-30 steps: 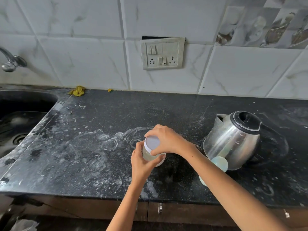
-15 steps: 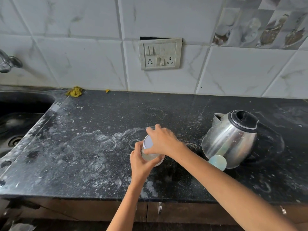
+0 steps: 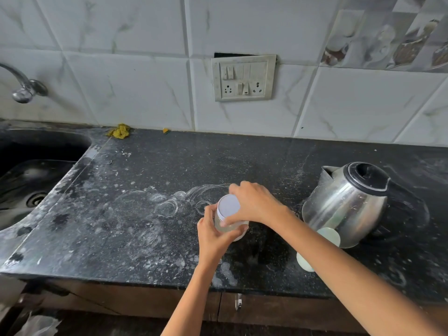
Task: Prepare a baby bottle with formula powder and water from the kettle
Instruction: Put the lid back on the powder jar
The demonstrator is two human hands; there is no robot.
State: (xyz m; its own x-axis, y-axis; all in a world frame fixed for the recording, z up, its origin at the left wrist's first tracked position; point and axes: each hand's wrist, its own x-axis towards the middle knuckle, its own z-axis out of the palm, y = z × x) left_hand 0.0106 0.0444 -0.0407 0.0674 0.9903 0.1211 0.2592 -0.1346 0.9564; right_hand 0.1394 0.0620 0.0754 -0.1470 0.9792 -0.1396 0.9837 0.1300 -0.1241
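A small clear jar (image 3: 224, 226) with a white lid (image 3: 228, 205) stands at the middle of the black countertop (image 3: 135, 209). My left hand (image 3: 213, 235) wraps around the jar's body from the near side. My right hand (image 3: 255, 202) grips the lid from the right, fingers curled over its rim. A steel kettle (image 3: 346, 204) with a black lid stands to the right, spout toward the wall. A pale green-white object (image 3: 329, 235) lies in front of the kettle, mostly hidden behind my right forearm; I cannot tell what it is.
The countertop is smeared with white powder and ring marks. A steel sink (image 3: 29, 187) and a tap (image 3: 24, 87) are at the left. A yellow scrub pad (image 3: 120, 130) lies by the tiled wall. A switch and socket plate (image 3: 243, 77) is on the wall.
Both hands stay on the jar in the same spot. My right hand has shifted slightly on the lid, so more of the white top shows than half a second ago.
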